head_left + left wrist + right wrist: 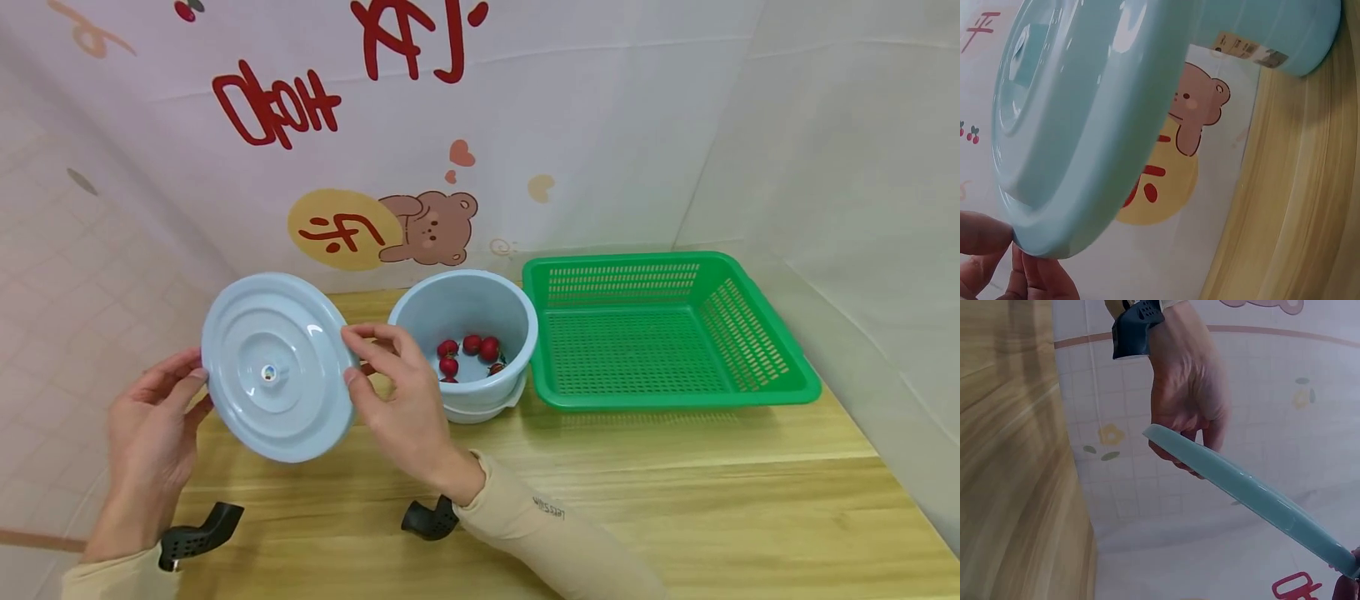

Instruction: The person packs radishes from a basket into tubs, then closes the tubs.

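Observation:
A round light-blue lid is held up, tilted, left of the bucket in the head view. My left hand pinches its left edge between thumb and fingers. On the opposite edge, my right hand pinches the rim the same way. In the left wrist view the lid fills much of the picture, and the right wrist view shows the lid edge-on. Just right of my right hand stands the light-blue bucket, uncovered. Several small red fruits lie on its bottom.
A green plastic basket stands right of the bucket on the wooden table. Behind the table hangs a pale cloth with red characters and a cartoon bear. Another pale sheet closes off the left side.

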A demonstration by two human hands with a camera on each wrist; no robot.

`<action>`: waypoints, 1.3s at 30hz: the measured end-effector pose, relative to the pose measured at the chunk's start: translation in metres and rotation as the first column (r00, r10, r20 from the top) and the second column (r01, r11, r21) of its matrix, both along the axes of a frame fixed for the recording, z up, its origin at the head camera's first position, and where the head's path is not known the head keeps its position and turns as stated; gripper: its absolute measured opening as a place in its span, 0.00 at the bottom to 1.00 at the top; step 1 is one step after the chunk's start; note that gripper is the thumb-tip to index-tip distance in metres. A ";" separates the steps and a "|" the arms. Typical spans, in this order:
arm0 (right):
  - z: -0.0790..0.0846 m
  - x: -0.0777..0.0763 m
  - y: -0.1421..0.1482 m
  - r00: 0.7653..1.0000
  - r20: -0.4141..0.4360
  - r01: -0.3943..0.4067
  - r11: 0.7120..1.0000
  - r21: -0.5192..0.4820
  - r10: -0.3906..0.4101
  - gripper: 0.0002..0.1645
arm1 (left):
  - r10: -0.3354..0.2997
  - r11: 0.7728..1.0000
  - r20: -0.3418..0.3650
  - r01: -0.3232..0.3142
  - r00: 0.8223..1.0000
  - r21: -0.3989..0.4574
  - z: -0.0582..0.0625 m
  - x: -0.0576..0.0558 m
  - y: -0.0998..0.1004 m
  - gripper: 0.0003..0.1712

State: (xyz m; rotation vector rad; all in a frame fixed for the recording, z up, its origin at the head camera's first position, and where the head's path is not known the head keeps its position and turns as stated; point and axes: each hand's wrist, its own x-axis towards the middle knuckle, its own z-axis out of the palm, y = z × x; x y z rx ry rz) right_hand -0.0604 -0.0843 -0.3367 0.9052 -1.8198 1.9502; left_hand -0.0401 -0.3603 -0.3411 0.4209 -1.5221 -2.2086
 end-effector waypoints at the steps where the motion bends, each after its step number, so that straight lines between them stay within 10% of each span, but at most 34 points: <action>1: 0.001 0.000 0.003 1.000 0.009 -0.001 1.000 -0.006 0.002 0.24 | -0.007 1.000 -0.003 0.007 1.000 -0.009 0.000 0.000 0.003 0.18; 39: 0.011 -0.024 0.087 0.983 0.141 0.124 0.991 -0.051 -0.116 0.21 | -0.246 0.966 -0.208 0.257 0.947 0.026 0.012 -0.016 0.072 0.22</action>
